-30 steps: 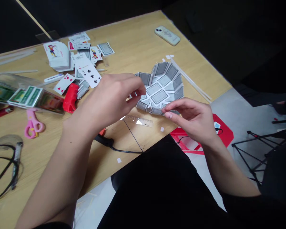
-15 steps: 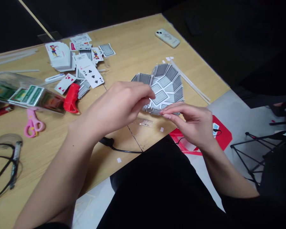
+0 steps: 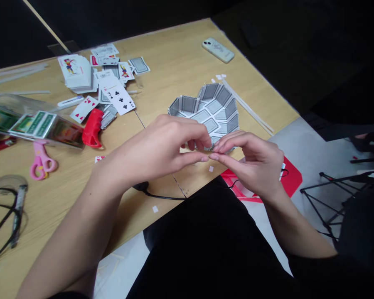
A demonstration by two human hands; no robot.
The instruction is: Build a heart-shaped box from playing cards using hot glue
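Note:
A heart-shaped box made of grey-backed playing cards [image 3: 209, 120] sits on the table, with upright card walls around a floor of overlapping cards. At its near edge, my right hand [image 3: 252, 160] is closed in a pinch; what lies between its fingertips is too small to make out. My left hand [image 3: 180, 139] reaches in from the left, thumb and curled fingers apart, its fingertips close to the right ones. My fingers hide part of the near wall.
Loose playing cards [image 3: 120, 97] and a card stack [image 3: 77, 74] lie at the back left. Nearby are a red glue gun [image 3: 92, 128], pink scissors [image 3: 42, 162] and a clear box [image 3: 50, 128]. White strips [image 3: 249, 106] and a phone [image 3: 218, 50] lie farther right.
My left hand has moved right and down, from above the box's near-left side to my right fingertips, its thumb now apart from the fingers. My right hand stays almost in place.

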